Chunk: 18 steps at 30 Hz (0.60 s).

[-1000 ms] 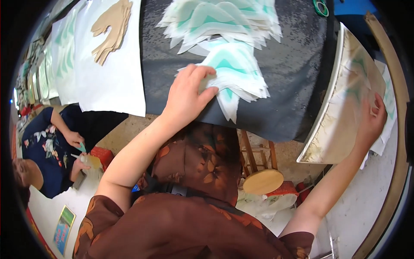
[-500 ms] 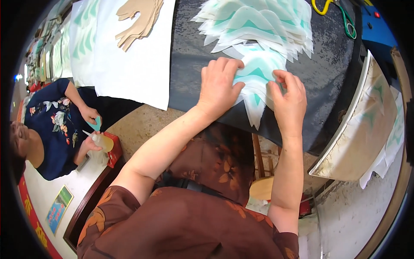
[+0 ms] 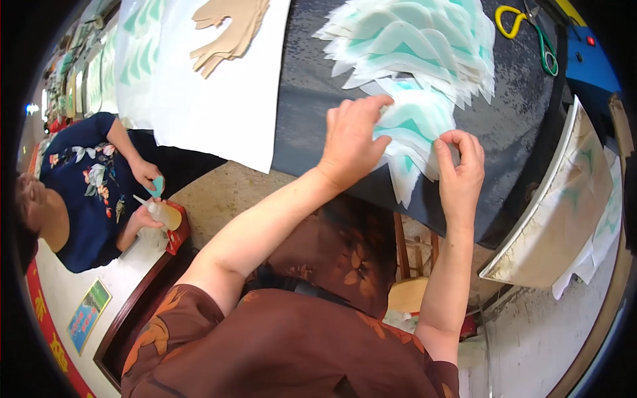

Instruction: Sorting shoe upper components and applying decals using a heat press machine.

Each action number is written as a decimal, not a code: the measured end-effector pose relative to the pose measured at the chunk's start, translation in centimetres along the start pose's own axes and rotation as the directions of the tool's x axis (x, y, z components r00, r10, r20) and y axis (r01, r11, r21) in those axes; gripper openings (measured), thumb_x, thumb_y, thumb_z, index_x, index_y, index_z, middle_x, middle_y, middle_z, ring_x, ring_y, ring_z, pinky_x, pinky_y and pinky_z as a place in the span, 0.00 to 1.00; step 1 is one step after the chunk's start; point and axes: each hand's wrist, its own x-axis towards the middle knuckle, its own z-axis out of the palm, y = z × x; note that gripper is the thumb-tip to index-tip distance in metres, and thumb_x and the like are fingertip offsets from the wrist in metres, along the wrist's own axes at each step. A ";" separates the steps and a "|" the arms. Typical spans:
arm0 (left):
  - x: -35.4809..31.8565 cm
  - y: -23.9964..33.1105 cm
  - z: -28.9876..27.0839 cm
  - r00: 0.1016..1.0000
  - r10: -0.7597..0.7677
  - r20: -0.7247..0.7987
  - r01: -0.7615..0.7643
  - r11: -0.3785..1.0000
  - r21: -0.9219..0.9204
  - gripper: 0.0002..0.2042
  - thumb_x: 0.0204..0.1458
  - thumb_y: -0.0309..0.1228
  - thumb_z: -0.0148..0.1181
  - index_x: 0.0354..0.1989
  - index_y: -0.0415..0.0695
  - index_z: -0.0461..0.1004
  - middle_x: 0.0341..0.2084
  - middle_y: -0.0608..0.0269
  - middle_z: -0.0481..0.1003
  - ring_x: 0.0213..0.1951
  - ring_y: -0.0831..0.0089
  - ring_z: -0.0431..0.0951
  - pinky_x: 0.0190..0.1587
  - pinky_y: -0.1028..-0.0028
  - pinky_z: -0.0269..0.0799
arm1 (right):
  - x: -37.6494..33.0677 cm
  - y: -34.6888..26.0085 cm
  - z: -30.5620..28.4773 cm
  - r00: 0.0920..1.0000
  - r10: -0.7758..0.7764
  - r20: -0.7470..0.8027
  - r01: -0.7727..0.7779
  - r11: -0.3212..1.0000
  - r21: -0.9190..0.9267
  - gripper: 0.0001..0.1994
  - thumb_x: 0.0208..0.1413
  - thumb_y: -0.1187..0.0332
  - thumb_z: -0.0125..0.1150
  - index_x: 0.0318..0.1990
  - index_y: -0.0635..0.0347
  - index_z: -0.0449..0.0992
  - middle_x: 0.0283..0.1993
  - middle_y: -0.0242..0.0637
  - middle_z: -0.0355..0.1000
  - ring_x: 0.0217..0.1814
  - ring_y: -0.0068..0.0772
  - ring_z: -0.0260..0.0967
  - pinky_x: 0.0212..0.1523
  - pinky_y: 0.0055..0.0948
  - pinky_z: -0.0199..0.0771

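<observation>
Small curved sheet pieces, white and translucent with green chevron-shaped areas, overlap on the dark table. Both my hands are at the nearest curved piece (image 3: 415,119), on a short stack whose pointed tip (image 3: 403,179) aims toward me. My left hand (image 3: 352,142) rests at its left edge, thumb and fingers apart. At the right edge, my right hand (image 3: 462,166) pinches the sheet between thumb and fingertips. Just beyond lies a large fanned pile (image 3: 405,46) of similar pieces, partly overlapping the near stack. What is under my left fingertips is hidden.
Scissors (image 3: 545,50) with yellow and green handles lie at the far right. Brown cut pieces (image 3: 232,33) lie on a white sheet (image 3: 219,113) at left. A curved board (image 3: 551,199) leans at right. A person (image 3: 93,179) at left holds a squeeze bottle (image 3: 162,213).
The view has shifted, so the table appears farther right and lower. My right hand has slid nearer along the piece's right edge, its thumb and finger now closed together. My left hand stays at the left edge.
</observation>
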 end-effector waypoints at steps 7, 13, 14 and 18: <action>0.9 0.5 -3.3 0.951 -0.136 0.276 0.218 0.932 -0.290 0.09 0.46 0.31 0.68 0.29 0.41 0.75 0.26 0.68 0.73 0.33 0.76 0.71 0.37 0.75 0.65 | -0.9 -2.4 -2.4 0.922 0.281 0.264 -0.386 0.702 0.599 0.07 0.61 0.71 0.57 0.43 0.62 0.72 0.39 0.28 0.72 0.40 0.17 0.66 0.44 0.19 0.66; 1.3 3.1 -4.6 0.729 -0.210 0.652 0.631 0.574 -0.521 0.08 0.53 0.31 0.64 0.34 0.41 0.73 0.24 0.76 0.69 0.28 0.87 0.64 0.31 0.83 0.61 | -1.3 -3.2 -4.1 0.911 0.371 0.181 -0.401 0.694 0.598 0.05 0.58 0.71 0.62 0.37 0.64 0.75 0.31 0.23 0.70 0.32 0.11 0.63 0.34 0.16 0.66; 1.3 3.6 -4.7 0.717 -0.187 0.671 0.629 0.589 -0.508 0.08 0.53 0.30 0.64 0.34 0.41 0.73 0.24 0.76 0.68 0.28 0.87 0.63 0.31 0.83 0.60 | -1.5 -3.5 -4.8 0.930 0.343 0.133 -0.361 0.780 0.511 0.06 0.57 0.72 0.62 0.37 0.64 0.75 0.31 0.26 0.71 0.32 0.14 0.64 0.34 0.17 0.66; 0.0 6.7 -4.9 0.684 -0.054 0.727 0.568 0.665 -0.485 0.07 0.53 0.29 0.64 0.36 0.40 0.75 0.26 0.76 0.72 0.28 0.86 0.65 0.33 0.82 0.63 | -3.1 -2.8 -9.6 0.961 0.267 0.068 -0.272 0.884 0.380 0.05 0.56 0.73 0.62 0.37 0.64 0.75 0.32 0.30 0.72 0.32 0.18 0.66 0.35 0.20 0.67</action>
